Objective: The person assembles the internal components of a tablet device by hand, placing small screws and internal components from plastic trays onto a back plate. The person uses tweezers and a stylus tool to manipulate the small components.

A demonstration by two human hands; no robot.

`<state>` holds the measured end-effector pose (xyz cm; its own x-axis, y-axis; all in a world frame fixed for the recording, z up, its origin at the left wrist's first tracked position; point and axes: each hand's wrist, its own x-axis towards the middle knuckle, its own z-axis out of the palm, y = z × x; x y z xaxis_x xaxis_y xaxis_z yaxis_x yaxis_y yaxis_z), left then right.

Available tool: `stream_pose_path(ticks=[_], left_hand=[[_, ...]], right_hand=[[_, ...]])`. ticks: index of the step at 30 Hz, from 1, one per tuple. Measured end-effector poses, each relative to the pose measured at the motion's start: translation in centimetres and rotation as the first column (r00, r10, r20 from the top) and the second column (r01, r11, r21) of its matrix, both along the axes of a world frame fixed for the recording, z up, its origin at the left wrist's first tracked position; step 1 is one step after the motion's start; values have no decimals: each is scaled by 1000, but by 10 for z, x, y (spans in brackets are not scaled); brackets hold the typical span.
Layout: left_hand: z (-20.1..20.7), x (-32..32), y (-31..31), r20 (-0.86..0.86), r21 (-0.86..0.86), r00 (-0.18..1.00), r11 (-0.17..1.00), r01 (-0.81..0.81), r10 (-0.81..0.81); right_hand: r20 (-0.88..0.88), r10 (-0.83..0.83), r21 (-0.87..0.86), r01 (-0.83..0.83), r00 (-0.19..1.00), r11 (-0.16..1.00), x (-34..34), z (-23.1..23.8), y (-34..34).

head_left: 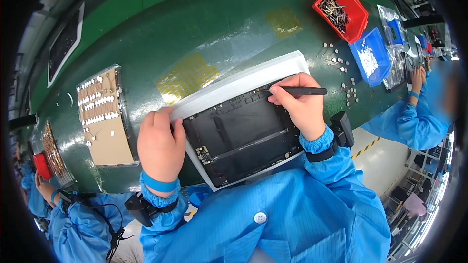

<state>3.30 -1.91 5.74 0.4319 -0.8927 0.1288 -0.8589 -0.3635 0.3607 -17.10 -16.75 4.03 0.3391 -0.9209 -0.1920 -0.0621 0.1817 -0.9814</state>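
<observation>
Head view: my right hand [303, 109] grips tweezers [306, 90], left hand [160, 143] at tray [239, 84], hold unclear; likely tweezering device [248, 124], next needs steadiness.

On the open, flat, black-bodied device [253, 122] in front of me, I can make out tiny pale marks along the thin grey strip [251, 144] crossing its dark inside, but they are too small for me to read. Beyond my blue right sleeve [341, 170], diagonal yellow-and-black stripes mark the warning tape [365, 148] on the pale, smooth floor [385, 158]; I know that sign by its pattern alone. I can read no words or numbers anywhere.
</observation>
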Motion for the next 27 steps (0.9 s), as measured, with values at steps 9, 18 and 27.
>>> stream_pose_path(ticks=[9,18,27], left_hand=[[-15,-4,3,-95,-147,991,984,-104,90],[-22,1,7,36,-202,999,979,-31,39],[-11,-33,24,-928,-305,345,824,-478,-143]], right_hand=[[52,55,-58,-52,997,997,-2,-9,-1],[171,60,-29,-56,983,998,-6,-4,-2],[326,24,-125,18,945,992,-10,-10,-2]])
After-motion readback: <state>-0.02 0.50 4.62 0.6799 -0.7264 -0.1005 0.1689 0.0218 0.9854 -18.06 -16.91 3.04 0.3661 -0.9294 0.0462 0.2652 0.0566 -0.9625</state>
